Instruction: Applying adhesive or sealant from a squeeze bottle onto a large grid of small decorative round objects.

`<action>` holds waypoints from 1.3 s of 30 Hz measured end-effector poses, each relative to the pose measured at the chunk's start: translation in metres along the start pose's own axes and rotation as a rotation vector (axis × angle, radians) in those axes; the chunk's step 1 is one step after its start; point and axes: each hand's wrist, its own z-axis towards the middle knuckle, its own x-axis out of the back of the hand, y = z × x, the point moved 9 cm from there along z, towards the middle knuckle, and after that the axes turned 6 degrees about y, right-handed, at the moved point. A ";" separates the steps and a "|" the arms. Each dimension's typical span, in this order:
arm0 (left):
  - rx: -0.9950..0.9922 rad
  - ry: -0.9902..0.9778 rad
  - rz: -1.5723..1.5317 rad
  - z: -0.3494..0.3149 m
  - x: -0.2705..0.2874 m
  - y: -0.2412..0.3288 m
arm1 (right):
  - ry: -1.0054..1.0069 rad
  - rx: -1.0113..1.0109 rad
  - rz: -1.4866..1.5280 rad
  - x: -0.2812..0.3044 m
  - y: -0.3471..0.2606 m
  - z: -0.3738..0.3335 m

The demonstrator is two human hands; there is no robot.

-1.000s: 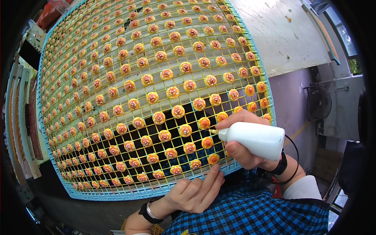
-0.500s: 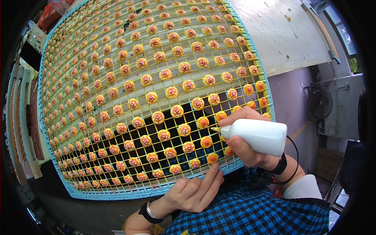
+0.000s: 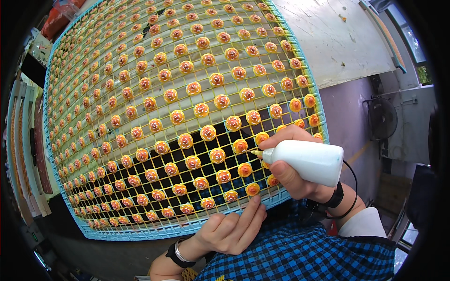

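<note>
From the person's head, the left one of two side-by-side fisheye cameras is looking down and forward. It is facing the blue-rimmed grid (image 3: pixel 140 233) from close above, with the checked apron (image 3: pixel 290 250) filling the lower edge and a fan (image 3: pixel 382 116) standing farther off at right. The wide lens is curving the grid's borders and leaving the corners black.

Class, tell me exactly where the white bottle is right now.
In the head view, the white bottle is right of centre, in the right hand, by the grid's lower right corner, its nozzle pointing left toward an orange rosette.
</note>
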 end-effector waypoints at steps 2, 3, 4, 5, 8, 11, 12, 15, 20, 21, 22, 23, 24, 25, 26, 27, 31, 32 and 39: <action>-0.001 -0.001 0.000 -0.001 0.000 0.000 | -0.003 0.002 -0.005 -0.001 0.000 -0.001; -0.002 -0.001 0.001 -0.001 0.000 0.000 | -0.007 0.004 -0.008 -0.001 0.000 -0.001; -0.002 -0.002 0.002 -0.001 0.000 0.000 | -0.011 0.006 -0.011 -0.001 -0.001 0.000; -0.003 -0.001 0.004 -0.001 0.000 0.000 | -0.015 0.008 -0.014 -0.001 -0.001 0.000; -0.009 0.002 0.005 0.000 0.000 0.001 | -0.013 0.032 -0.019 -0.001 -0.004 0.000; -0.011 -0.005 0.006 0.000 0.000 0.000 | -0.004 0.037 0.013 0.000 -0.001 -0.001; -0.011 -0.007 0.007 0.000 0.000 0.000 | 0.012 0.006 0.028 0.001 0.001 -0.001; -0.005 -0.008 0.006 0.000 0.000 0.000 | 0.053 -0.067 0.075 0.002 0.006 -0.004; -0.011 0.004 0.001 0.002 0.000 0.000 | 0.090 -0.061 0.110 0.002 0.008 -0.005; -0.013 0.002 0.004 0.001 0.000 0.000 | 0.097 -0.054 0.117 0.001 0.009 -0.005; -0.015 0.001 0.007 0.001 0.000 0.000 | 0.105 -0.049 0.125 0.001 0.009 -0.006; -0.015 -0.002 0.007 0.000 0.000 0.000 | 0.108 -0.047 0.129 0.001 0.010 -0.006; -0.014 -0.004 0.005 0.001 0.000 0.000 | 0.112 -0.048 0.132 0.001 0.010 -0.006; -0.013 -0.005 0.003 0.001 0.000 -0.001 | 0.111 -0.053 0.131 0.001 0.011 -0.006; -0.011 0.004 0.000 0.001 0.000 -0.001 | 0.110 -0.061 0.133 0.001 0.011 -0.006; -0.009 0.012 0.000 0.000 0.000 -0.001 | 0.110 -0.066 0.136 0.001 0.011 -0.006; -0.008 -0.001 -0.004 0.001 0.000 0.000 | 0.112 -0.081 0.149 0.002 0.012 -0.007; -0.008 0.001 -0.002 0.001 0.000 0.000 | 0.110 -0.083 0.141 0.002 0.012 -0.006; -0.009 0.009 0.001 0.001 0.001 0.000 | 0.094 -0.064 0.103 0.002 0.009 -0.005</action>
